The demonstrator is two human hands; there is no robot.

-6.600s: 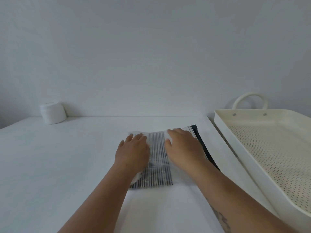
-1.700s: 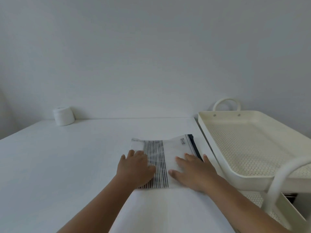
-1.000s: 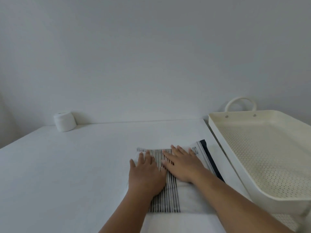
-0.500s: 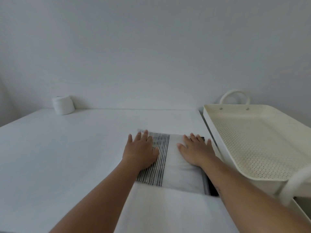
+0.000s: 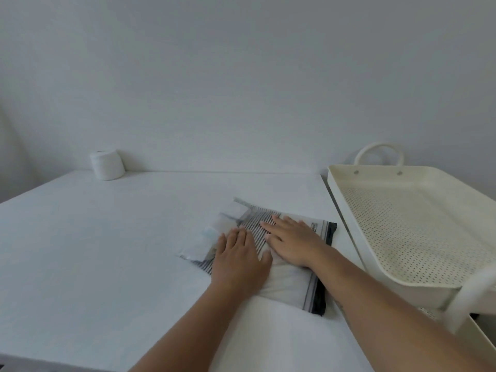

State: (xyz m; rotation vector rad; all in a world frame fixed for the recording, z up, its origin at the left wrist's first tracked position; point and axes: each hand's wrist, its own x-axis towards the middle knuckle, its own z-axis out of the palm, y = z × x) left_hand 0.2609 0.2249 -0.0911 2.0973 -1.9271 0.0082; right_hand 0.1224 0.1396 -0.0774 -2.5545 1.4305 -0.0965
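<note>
A clear zip bag (image 5: pixel 292 287) with a dark seal strip along its right edge lies flat on the white table (image 5: pixel 107 251). Inside it is a folded white cloth with dark stripes (image 5: pixel 253 220). My left hand (image 5: pixel 239 260) lies flat on the bag's left part, fingers straight and together. My right hand (image 5: pixel 292 241) presses flat on the bag's middle, fingers straight and pointing left and away. The bag's left end looks puffed and crinkled beyond my fingertips.
A cream perforated cart tray (image 5: pixel 341 200) with a loop handle (image 5: pixel 378 153) stands right of the table, close to the bag. A white roll (image 5: pixel 107 165) sits at the table's far left by the wall.
Both hands have slid over the bag: the right one moved left onto its middle, the left one drew back toward me. The bag now lies more askew, its left end puffed.
</note>
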